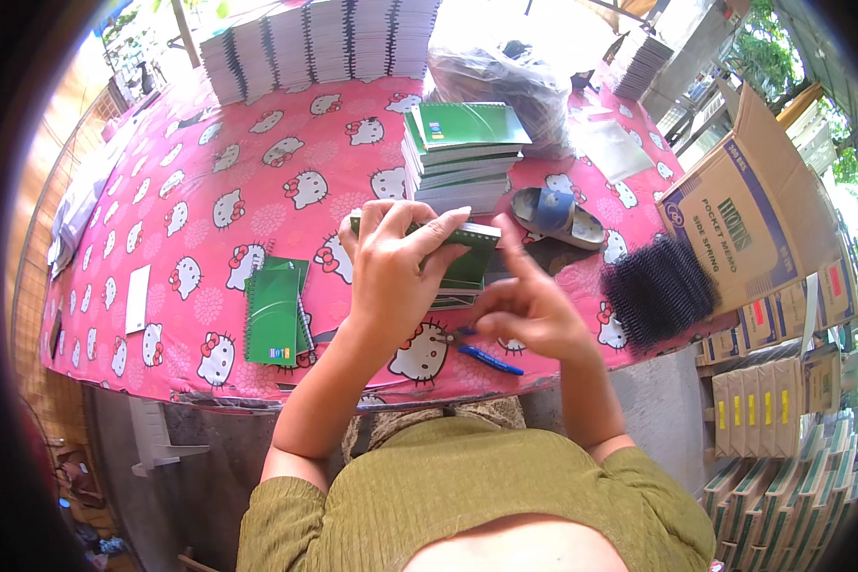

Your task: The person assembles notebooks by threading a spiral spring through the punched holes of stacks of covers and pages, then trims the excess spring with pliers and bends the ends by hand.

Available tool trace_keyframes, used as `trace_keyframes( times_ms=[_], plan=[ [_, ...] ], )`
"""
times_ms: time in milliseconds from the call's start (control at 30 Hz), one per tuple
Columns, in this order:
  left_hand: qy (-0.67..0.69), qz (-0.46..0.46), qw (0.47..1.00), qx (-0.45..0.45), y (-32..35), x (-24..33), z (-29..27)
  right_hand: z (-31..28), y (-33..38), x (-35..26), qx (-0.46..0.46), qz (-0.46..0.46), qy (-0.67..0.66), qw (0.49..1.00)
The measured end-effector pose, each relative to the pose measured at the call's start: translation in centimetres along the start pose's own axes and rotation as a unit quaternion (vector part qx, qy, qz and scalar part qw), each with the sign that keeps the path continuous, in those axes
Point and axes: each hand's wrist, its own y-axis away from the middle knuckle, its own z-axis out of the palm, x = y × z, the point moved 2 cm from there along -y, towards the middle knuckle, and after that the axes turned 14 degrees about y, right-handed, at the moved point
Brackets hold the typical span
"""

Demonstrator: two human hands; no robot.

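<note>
My left hand (391, 255) grips a small green memo pad (471, 265) over the table, with its thumb and fingers on the punched top edge. The row of holes along that edge shows. To the right of the pad is my right hand (534, 310), slightly blurred, with the index finger stretched up and the other fingers partly bent. I see nothing held in it. Below the hands lies a blue-handled tool (491, 360), partly covered. Two or more spiral-bound green memo pads (275, 310) lie to the left. A tall stack of green pads (462, 157) stands behind my hands.
Black spiral wire coils (660, 291) lie at the right, before an open cardboard box (748, 200). A blue slipper (558, 217) rests near the stack. Rows of bound pads (315, 48) and a plastic bag (505, 91) stand at the back of the pink-covered table (200, 181).
</note>
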Motion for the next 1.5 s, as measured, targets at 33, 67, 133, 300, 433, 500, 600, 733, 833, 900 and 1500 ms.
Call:
trace_keyframes(
  times_ms=[33,67,133,300,433,500,600,733,833,900,1500],
  plan=[
    [0.009,-0.006,1.000,0.003,0.0,-0.1,-0.1,-1.0,0.1,-0.3,0.021,-0.003,0.017,1.000],
    [0.019,-0.011,1.000,0.005,0.0,-0.2,-0.3,-1.9,0.1,-0.2,0.095,-0.048,0.078,0.991],
    [0.032,-0.010,0.999,0.008,-0.3,-0.1,-0.4,-3.0,0.0,-0.6,0.215,-0.107,0.172,0.955],
    [0.018,0.017,1.000,0.015,-0.4,-0.4,0.0,-3.8,-1.0,-2.7,0.294,-0.160,0.352,0.874],
    [0.023,-0.008,1.000,0.002,-0.6,0.6,-0.4,-4.2,-1.4,-2.9,0.261,-0.155,0.355,0.884],
    [0.031,-0.016,0.999,0.015,-0.6,0.3,-0.1,-4.2,-1.8,-2.7,0.218,-0.148,0.333,0.905],
    [0.032,-0.019,0.999,0.030,-0.6,0.0,0.2,-4.3,-2.3,-2.7,0.154,-0.140,0.292,0.934],
    [0.035,-0.012,0.998,0.041,-0.5,0.0,0.4,-5.0,-2.8,-2.3,0.084,-0.032,0.198,0.976],
    [0.041,-0.016,0.998,0.044,-0.5,0.0,0.3,-4.4,-2.5,-2.8,0.103,-0.106,0.266,0.953],
    [0.042,-0.022,0.998,0.046,-0.5,0.0,0.2,-3.9,-2.2,-4.0,0.158,-0.215,0.413,0.871],
    [0.028,-0.002,0.998,0.064,-0.1,0.2,0.3,-3.4,-2.9,-3.0,0.148,-0.086,0.314,0.934]
  ],
)
